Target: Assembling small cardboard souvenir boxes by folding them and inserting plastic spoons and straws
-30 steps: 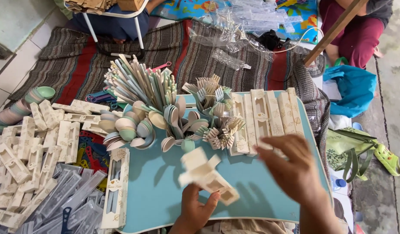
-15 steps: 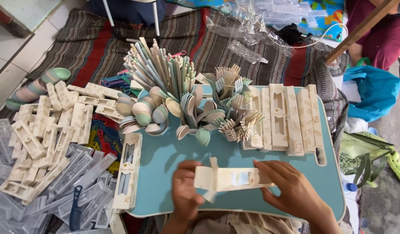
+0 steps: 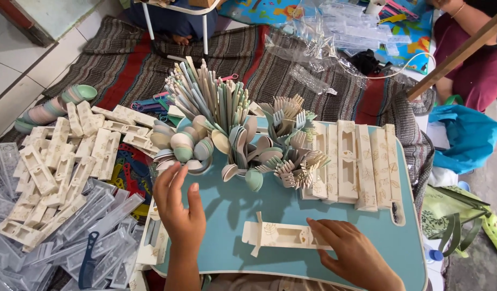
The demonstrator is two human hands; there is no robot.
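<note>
Pressing cream box (image 3: 283, 235) flat, right hand (image 3: 356, 258); left hand (image 3: 179, 215) (fingers released) nears spoons (image 3: 178, 148)

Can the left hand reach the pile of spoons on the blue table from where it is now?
Probably yes. The left hand is open, its fingertips just short of the spoons, and only bare blue table lies between them. The right hand rests on the flat box, out of the way.
</note>
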